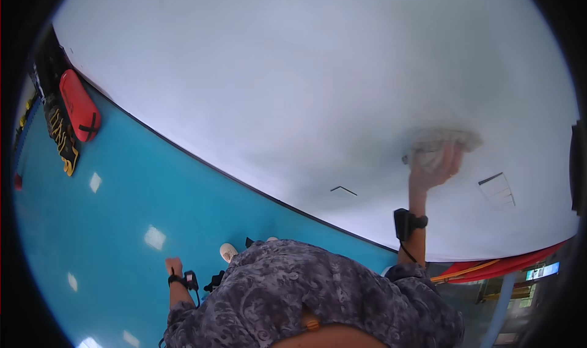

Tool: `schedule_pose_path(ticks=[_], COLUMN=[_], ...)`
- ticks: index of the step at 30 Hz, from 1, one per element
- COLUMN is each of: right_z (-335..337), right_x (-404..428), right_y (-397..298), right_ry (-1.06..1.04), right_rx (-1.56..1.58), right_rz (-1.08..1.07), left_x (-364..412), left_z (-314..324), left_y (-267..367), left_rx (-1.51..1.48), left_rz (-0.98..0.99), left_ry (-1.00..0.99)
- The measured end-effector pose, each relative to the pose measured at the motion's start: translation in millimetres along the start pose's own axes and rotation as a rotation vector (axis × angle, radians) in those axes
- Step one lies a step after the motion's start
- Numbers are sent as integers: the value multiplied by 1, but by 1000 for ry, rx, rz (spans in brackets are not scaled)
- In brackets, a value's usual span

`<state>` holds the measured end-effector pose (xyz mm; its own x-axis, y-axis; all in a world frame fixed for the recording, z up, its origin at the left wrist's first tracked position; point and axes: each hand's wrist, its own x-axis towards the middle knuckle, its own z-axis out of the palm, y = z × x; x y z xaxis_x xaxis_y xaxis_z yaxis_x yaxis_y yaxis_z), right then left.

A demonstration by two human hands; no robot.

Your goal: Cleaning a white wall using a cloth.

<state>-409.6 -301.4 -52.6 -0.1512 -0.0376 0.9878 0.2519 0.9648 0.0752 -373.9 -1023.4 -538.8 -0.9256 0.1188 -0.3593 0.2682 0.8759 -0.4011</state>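
My right hand (pixel 435 167) is raised and presses a crumpled pale cloth (pixel 442 139) flat to a large white wall-like surface (pixel 275 82); hand and cloth are blurred. Greyish smudges or shadow surround the cloth. A small dark angled mark (pixel 344 189) lies on the white surface, left of my forearm, and a thin-lined rectangular outline (pixel 498 188) is to the right. My left hand (pixel 173 265) hangs low at my side over the blue floor, its fingers curled; I cannot make out anything in it. Both wrists wear black strapped devices.
The glossy blue floor (pixel 137 187) meets the dark lower edge of the white surface. At the far left lie a red padded cylinder (pixel 80 105) with a black cross and a black-and-yellow item (pixel 59 132). Red fabric with an orange strap (pixel 472 271) is at the lower right.
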Motion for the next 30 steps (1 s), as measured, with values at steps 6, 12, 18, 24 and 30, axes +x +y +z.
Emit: schedule_pose_path(ticks=[6,12,18,24,30], right_z=[34,48,51,99,95], right_x=[-94,15,189,53,-40], right_y=[-61,-81,-120,-123,-115], right_ry=[-389,-425,177,-255,-828], right_rx=[30,253,199,155,351], right_rz=[-322,-463,-346,-612,-908], left_x=[-115,-55,65,73,-29], left_z=[27,23,-49,-137,-12], left_y=[13,52,72,86,70], left_rx=[-541,-1416,-1413,-1645,-1481], left_rz=[-312,-280,-462,-282,-515], left_ry=[-510,-1,136,52,-308])
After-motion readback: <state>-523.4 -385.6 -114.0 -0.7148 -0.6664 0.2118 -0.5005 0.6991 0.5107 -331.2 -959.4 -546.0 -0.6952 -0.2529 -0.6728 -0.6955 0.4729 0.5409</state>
